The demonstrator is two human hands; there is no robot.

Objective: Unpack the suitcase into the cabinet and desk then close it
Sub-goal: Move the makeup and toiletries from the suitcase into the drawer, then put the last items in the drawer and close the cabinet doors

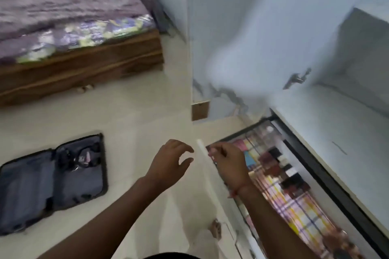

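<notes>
Suitcase [52,181] lies flat on the pale floor [130,124], well left of the person, both halves splayed open. Soft grey fabric lining, dark zip edge. Left half looks bare; right half holds some dark, tangled bits behind a mesh or strap, too blurred to name. Laid open that way, both halves can be reached from above.

Cabinet [273,48] stands to the right, glossy white fronts with a marble-like vein and a small metal handle [296,79]. Below it a pulled-out drawer [280,174] with a dark frame shows folded cloth in checks of pink, yellow and maroon, packed edge to edge.

Right hand [228,166], red thread at the wrist, sits at the drawer's front corner, fingers curled down at a thin white edge panel [205,164]; blur hides whether it grips the panel or something small, so cannot tell. Left hand [170,163] hovers just beside that panel, fingers spread and loosely bent, holding nothing. Judgement: both hands are at the drawer front, either to settle an item in or to work the drawer.

Bed [73,33] with a wooden base and a purple rumpled cover is far left, apart from all this. A bare foot [215,228] shows on the floor by the drawer. Suitcase not yet closed.
</notes>
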